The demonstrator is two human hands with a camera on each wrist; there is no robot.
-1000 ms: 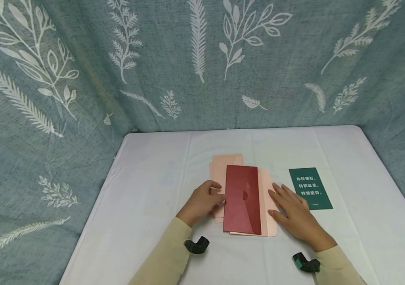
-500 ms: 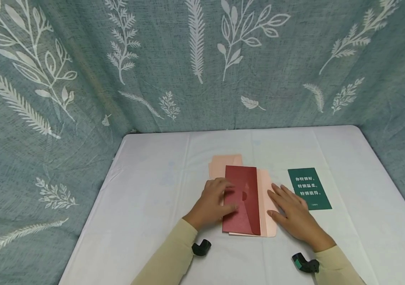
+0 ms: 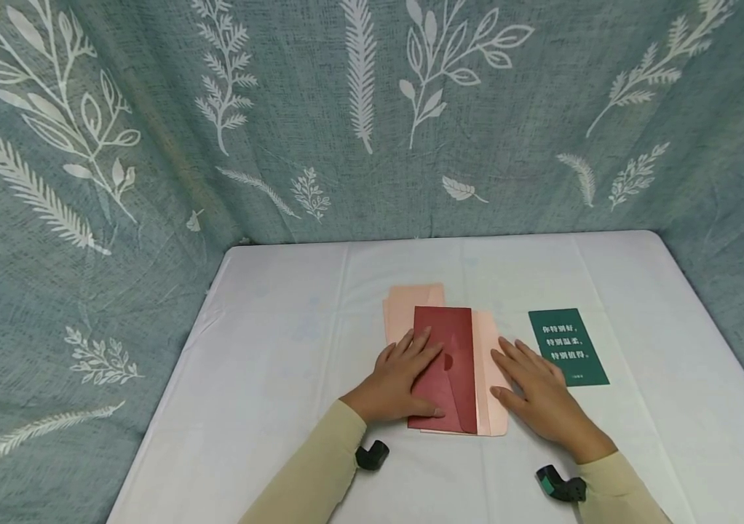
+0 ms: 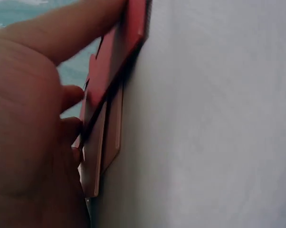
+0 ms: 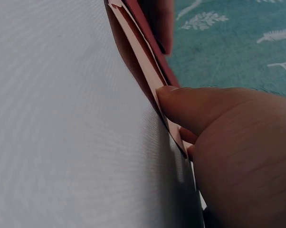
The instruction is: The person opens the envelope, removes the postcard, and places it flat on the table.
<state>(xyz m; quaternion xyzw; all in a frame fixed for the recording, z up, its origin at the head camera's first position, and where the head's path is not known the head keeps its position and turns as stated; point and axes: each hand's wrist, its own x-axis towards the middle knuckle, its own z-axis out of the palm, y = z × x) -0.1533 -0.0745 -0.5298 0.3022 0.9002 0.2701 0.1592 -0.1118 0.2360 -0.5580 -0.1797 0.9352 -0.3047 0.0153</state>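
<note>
A dark red envelope lies over pink envelopes in the middle of the table, seen in the head view. My left hand rests on it with fingers spread and the thumb near its lower part. A pink strip with a rounded corner sticks out along its right side. The fingertips and thumb of my right hand touch that strip's outer edge. In the right wrist view, the thumb meets the edge of the pink paper. The left wrist view shows the pink layers below the red one.
More pink envelopes show behind the red one at upper left. A green card with white lettering lies to the right, partly behind my right hand. The white-covered table ends at a patterned curtain.
My left hand has moved rightward from the red envelope's left edge onto its face, and its fingers have spread. My right hand has stayed at the pink edge.
</note>
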